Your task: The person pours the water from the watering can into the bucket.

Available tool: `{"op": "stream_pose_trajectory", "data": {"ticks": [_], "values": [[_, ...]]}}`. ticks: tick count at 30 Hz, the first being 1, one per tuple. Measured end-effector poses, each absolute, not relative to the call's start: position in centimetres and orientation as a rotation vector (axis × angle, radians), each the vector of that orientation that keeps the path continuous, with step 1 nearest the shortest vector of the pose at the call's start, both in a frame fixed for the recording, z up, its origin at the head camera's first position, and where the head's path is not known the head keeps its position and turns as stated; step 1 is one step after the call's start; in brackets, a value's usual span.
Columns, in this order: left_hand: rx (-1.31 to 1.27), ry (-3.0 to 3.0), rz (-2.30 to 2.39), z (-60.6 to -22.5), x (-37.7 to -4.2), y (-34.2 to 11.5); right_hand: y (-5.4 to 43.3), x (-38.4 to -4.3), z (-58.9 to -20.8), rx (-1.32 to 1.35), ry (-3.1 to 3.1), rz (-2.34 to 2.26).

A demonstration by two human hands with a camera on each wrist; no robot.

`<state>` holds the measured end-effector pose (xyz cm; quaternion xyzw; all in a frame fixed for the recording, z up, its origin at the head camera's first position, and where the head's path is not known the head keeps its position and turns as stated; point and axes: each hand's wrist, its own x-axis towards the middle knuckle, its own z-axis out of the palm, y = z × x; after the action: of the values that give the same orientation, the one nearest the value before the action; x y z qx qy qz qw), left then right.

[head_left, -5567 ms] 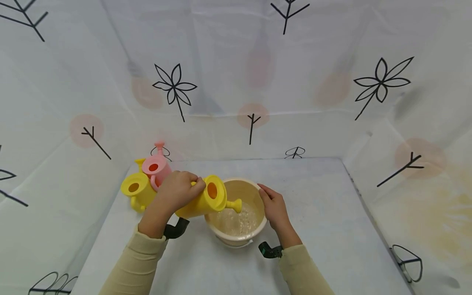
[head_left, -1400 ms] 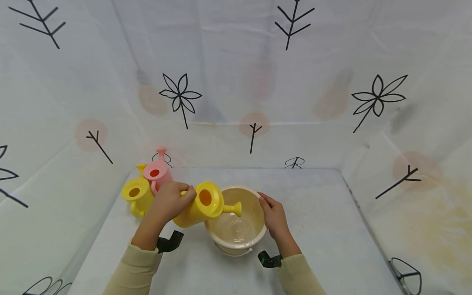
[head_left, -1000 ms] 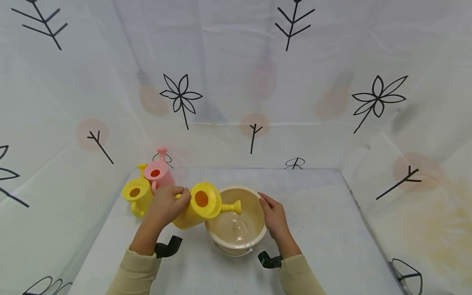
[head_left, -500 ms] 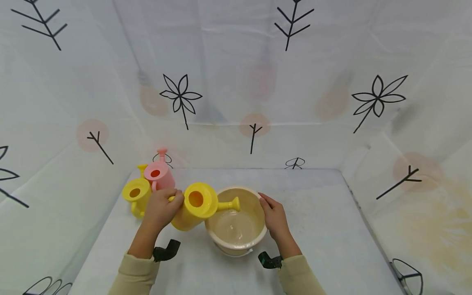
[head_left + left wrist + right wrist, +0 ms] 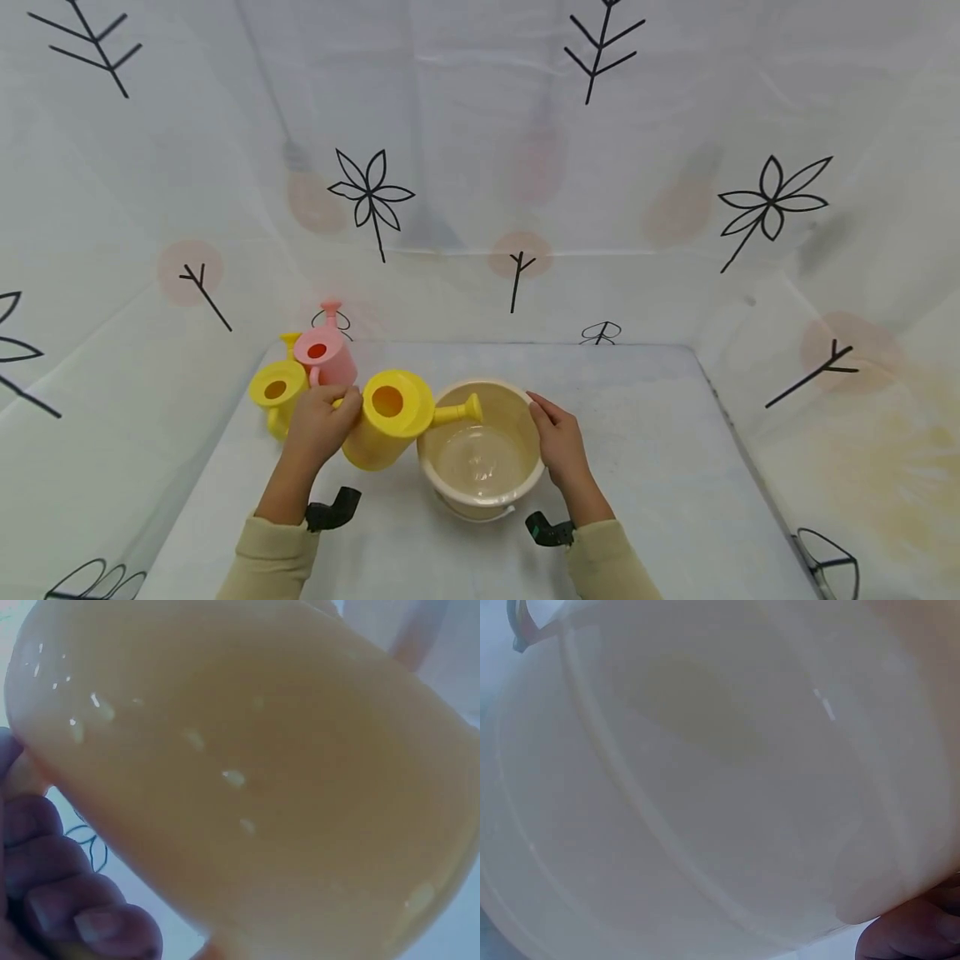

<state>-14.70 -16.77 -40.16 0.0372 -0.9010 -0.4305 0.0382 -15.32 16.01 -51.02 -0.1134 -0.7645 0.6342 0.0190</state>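
My left hand [image 5: 321, 423] grips the handle of a yellow watering can [image 5: 378, 450], which leans only slightly to the right. The can's spout [image 5: 456, 412] reaches over the near-left rim of a cream bucket [image 5: 480, 502]. Water glints on the bucket's floor. In the left wrist view, bright wet-looking spots dot the can's side [image 5: 300, 765], and my fingers [image 5: 67, 877] curl beside it. My right hand [image 5: 561, 437] pinches the bucket's right rim. From the right wrist, the bucket's outer wall [image 5: 705, 787] fills the view, with a fingertip [image 5: 907, 930] at its lower right.
A second yellow watering can [image 5: 277, 387] and a pink watering can [image 5: 326, 354] stand together at the table's back left, just behind my left hand. The white table [image 5: 637, 467] ends at a patterned cloth wall [image 5: 600, 275] behind and at both sides.
The watering can has tipped back toward upright and moved left, its spout rising. Churning water in the bucket has calmed. My right hand keeps its hold on the rim.
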Motion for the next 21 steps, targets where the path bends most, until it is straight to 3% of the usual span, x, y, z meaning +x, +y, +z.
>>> {"op": "stream_pose_trajectory", "data": {"ticks": [21], "values": [[0.304,-2.514,-1.76,-43.3,-15.7,-19.0,16.2,-15.1,-51.0,-0.335,-2.368,1.982]]}}
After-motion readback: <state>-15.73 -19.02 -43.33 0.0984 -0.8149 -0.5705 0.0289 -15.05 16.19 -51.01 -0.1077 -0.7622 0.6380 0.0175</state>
